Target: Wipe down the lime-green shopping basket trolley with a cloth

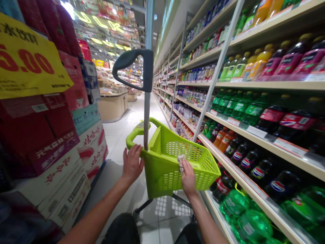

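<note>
Supermarket aisle with a pale tiled floor [111,140]; stocked shelves [269,84] to the right, stacked cartons [92,145] and a yellow price sign [30,57] to the left. A green basket [157,171] on a wheeled frame [144,206] stands between the person's knees, near the shelves.

Right hand [189,176]: grip pinching a crumpled cloth [181,163] between thumb and fingers, at the basket's near rim. Left hand [132,162]: fingers at the basket corner, below the grey handle [149,67]; whether that grip bears firmly cannot be told.

Risks, in judgement: the wheels could let the basket roll if pressed while loosely steadied; a sideways push could knock its far corner against the lower shelves and disturb the bottles; the cloth could snag in the perforations.

Containers: the basket's perforated walls show, but its near interior is hidden. Cola bottles [279,184] hold dark liquid; orange bottles [220,138], orange drink. Carton contents cannot be seen.
</note>
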`<action>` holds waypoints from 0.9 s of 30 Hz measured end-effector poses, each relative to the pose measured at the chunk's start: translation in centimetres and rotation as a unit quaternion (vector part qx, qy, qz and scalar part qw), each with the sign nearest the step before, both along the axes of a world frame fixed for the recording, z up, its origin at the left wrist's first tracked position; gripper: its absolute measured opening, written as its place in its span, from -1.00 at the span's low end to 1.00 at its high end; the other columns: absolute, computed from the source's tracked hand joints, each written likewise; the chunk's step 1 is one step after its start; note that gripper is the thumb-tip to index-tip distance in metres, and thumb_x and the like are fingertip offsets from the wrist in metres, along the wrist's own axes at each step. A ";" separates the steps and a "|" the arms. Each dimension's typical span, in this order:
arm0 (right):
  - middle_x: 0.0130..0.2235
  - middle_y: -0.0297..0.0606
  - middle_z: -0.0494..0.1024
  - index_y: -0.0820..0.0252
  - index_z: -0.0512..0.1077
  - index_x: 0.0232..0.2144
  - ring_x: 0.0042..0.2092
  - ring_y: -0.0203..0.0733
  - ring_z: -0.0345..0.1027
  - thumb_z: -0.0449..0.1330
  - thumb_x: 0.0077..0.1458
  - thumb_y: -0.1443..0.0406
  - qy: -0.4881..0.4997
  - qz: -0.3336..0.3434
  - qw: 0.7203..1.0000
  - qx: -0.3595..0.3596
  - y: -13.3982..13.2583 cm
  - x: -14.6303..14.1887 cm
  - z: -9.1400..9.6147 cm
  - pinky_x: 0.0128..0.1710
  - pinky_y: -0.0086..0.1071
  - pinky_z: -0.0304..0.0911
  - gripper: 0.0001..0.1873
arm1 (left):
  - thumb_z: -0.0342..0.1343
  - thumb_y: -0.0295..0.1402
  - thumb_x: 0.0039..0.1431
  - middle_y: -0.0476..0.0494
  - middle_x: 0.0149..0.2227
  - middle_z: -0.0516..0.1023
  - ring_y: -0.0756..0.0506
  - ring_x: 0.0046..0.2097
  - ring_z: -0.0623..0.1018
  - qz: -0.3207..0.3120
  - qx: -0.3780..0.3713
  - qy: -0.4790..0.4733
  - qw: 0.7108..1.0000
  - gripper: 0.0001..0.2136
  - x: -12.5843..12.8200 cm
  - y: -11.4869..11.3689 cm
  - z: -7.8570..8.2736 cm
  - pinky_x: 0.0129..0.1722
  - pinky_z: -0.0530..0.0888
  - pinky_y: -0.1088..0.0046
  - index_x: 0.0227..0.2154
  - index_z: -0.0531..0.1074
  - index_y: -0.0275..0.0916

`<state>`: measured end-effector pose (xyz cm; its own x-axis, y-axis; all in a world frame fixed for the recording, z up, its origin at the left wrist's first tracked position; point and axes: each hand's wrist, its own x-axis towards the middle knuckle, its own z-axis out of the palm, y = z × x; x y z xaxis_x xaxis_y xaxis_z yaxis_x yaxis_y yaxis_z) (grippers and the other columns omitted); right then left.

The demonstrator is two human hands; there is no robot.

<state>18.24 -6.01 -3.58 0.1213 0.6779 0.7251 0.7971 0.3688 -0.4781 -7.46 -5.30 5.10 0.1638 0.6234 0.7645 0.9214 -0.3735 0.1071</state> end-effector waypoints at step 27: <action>-0.05 -0.12 0.44 0.22 0.38 -0.07 0.01 -0.16 0.29 -0.08 0.08 0.44 0.049 0.098 0.984 0.142 -0.5 -7.7 9.7 0.01 -0.19 0.25 -0.60 | 0.10 -0.36 -0.04 -0.17 -0.10 0.44 -0.18 -0.03 0.37 -0.073 -0.079 0.017 0.994 -0.65 2.1 0.8 3.9 0.05 0.13 0.11 -0.12 0.29 -0.21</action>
<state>10.53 -6.49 6.07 0.0882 0.4676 0.8795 0.6527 0.6399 -0.4056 -5.36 -4.49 8.99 0.2852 0.7026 0.6519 0.8623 -0.4850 0.1454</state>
